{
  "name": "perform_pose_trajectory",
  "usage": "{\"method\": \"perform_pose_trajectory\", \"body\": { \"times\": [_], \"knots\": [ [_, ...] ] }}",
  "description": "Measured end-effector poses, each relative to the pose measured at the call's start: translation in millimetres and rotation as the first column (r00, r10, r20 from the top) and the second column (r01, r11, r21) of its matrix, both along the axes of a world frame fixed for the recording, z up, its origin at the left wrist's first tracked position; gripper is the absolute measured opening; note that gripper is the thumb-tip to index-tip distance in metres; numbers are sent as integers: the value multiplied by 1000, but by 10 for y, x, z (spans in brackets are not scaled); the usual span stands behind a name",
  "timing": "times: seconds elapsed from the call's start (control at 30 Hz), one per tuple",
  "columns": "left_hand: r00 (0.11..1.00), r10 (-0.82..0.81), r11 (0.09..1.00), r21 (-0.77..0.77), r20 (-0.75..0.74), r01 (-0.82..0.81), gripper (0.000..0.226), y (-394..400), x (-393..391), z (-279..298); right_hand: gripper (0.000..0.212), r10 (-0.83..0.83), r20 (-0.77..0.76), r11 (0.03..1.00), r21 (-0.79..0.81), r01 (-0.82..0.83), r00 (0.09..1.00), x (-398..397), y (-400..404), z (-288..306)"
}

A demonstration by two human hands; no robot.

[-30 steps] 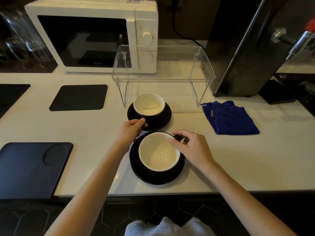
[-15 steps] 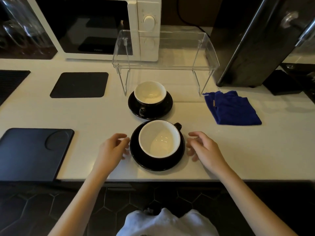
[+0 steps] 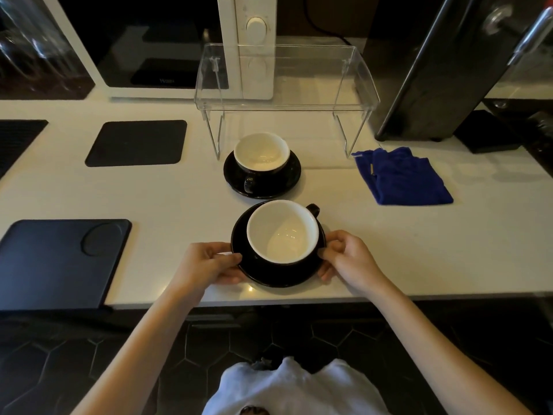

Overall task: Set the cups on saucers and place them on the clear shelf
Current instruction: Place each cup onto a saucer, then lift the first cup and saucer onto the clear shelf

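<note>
Two black cups with white insides sit on black saucers on the white counter. The near cup (image 3: pixel 282 232) rests on the near saucer (image 3: pixel 278 274), handle pointing back right. My left hand (image 3: pixel 206 265) grips that saucer's left rim and my right hand (image 3: pixel 350 259) grips its right rim. The far cup (image 3: pixel 261 152) stands on the far saucer (image 3: pixel 287 178), just in front of the clear shelf (image 3: pixel 284 76), whose top holds nothing.
A white microwave (image 3: pixel 245 46) stands behind the shelf. A black appliance (image 3: pixel 434 70) is at the right, a blue cloth (image 3: pixel 404 178) beside it. A black mat (image 3: pixel 136 143) and a dark tray (image 3: pixel 59 259) lie at the left. The counter edge (image 3: pixel 449 296) runs close to me.
My hands let go of the cup, moved to either side of the near saucer and closed on its rims. The view shifted down and closer.
</note>
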State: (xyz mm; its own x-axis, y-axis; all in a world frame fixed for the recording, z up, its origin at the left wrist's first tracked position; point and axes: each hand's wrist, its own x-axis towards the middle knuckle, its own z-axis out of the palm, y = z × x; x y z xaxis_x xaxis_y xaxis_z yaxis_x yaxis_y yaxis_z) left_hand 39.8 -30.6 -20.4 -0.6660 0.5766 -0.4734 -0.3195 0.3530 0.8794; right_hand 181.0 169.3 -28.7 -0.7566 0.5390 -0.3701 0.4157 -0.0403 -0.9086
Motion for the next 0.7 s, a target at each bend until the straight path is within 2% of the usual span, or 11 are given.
{"method": "perform_pose_trajectory", "body": {
  "times": [0.37, 0.7],
  "knots": [
    [991, -120, 990, 62, -52, 123, 10, 127, -159, 534, 11, -109, -130, 993, 37, 114, 986, 23, 41, 519],
    [989, -74, 981, 169, -129, 96, 7, 580, -615, 1239, 11, -141, -241, 978, 118, 174, 960, -428, 455, 1231]
  ]
}}
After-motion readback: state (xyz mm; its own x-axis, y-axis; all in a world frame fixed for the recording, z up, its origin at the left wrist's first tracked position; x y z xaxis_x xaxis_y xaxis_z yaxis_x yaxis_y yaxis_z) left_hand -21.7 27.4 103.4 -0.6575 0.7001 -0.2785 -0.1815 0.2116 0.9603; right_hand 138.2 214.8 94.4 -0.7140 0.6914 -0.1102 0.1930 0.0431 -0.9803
